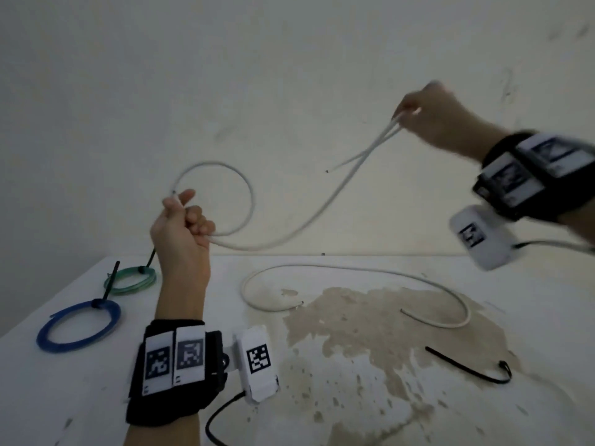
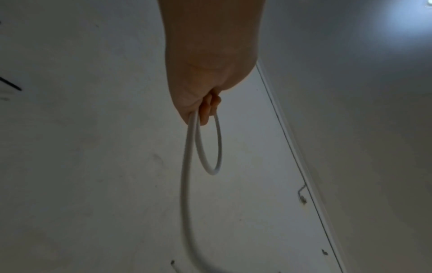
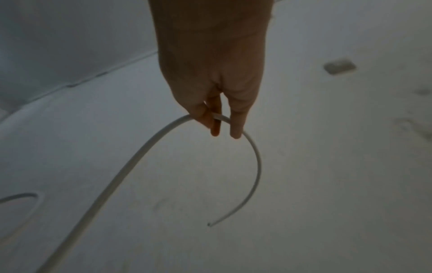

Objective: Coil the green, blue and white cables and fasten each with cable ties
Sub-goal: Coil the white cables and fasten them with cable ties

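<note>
White cable [image 1: 299, 226] runs through the air between my hands: my left hand [image 1: 180, 230] is clenched round its first loop, my right hand [image 1: 431, 114] pinches it near the free end, up and away from my left. I judge the white coil just begun; next my right must bring its length over to my left for another loop. Below my left hand lie the green coil [image 1: 130, 280] and blue coil [image 1: 79, 326], both already tied. Under my right, a second white cable [image 1: 354, 270] and a black cable tie [image 1: 467, 368] rest on the stained white tabletop [image 1: 370, 397], against a scuffed pale wall [image 1: 257, 75].
</note>
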